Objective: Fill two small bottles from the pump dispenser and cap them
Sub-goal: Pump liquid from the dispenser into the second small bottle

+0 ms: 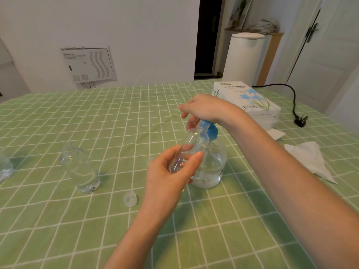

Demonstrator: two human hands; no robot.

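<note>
My left hand (171, 171) grips a small clear bottle (191, 144), tilted with its open neck up under the blue pump nozzle. The pump dispenser (212, 166) is a round clear bottle, partly filled, with a blue pump head (208, 130). My right hand (206, 109) rests on top of the pump head, palm down, fingers hanging over its front. A second small clear bottle (81, 167) stands uncapped to the left. A clear cap (129, 199) lies on the cloth in front of it.
A green checked tablecloth (97, 117) covers the table. A tissue pack (248, 101) sits at the back right, with loose tissues (307, 158) and a black plug and cord (300, 121) near it. Another clear container (4, 167) shows at the left edge.
</note>
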